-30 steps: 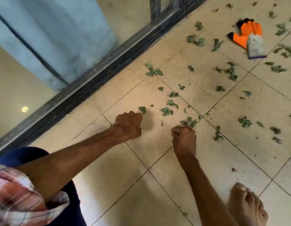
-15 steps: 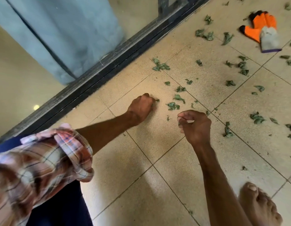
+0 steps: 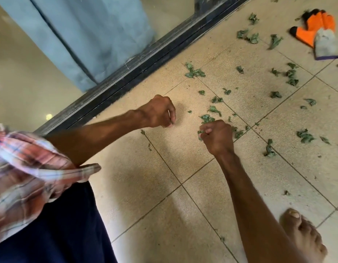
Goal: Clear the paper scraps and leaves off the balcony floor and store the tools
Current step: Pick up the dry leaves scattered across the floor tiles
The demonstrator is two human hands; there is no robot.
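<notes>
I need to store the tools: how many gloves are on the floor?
1: an orange glove at the far right of the floor; a second could hide beneath.

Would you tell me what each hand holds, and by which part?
The right hand clutches leaf scraps, bunched inside its curled fingers. Whether the left hand holds anything cannot be told.

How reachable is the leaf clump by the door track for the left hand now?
Probably yes: the left hand is near the leaf clump, with only bare tile between them.
</notes>
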